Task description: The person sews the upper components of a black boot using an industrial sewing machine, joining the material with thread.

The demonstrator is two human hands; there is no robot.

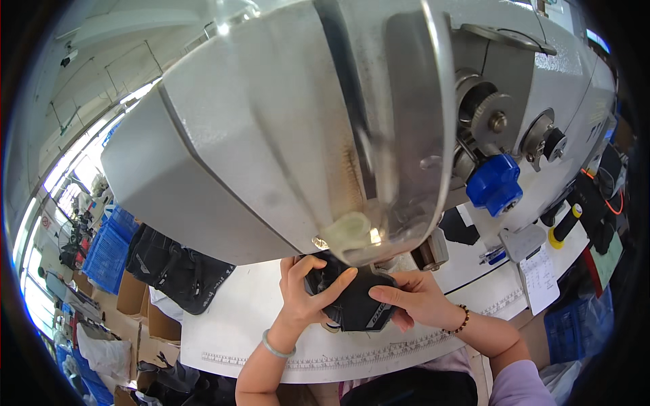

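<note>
Below the head of a large grey-white sewing machine [257, 122], I hold a black padded fabric piece [357, 303] with pale lettering near its lower edge. My left hand [306, 289] is closed on its left side, with the thumb and fingers pressed onto it. On the right side, my right hand [421, 299] pinches it, thumb on top and fingers curled beneath. The piece's far part goes out of sight under the machine head, and the needle is hidden there too. A pale bangle circles my left wrist, a beaded bracelet my right.
A ruler strip [325, 364] runs along the near edge of the white table [230, 325]. Black bags [179, 264] lie at its left. A blue knob [495, 186] juts from the machine. A thread spool [566, 227] and a paper sheet [539, 277] are at right, blue crates [108, 250] far left.
</note>
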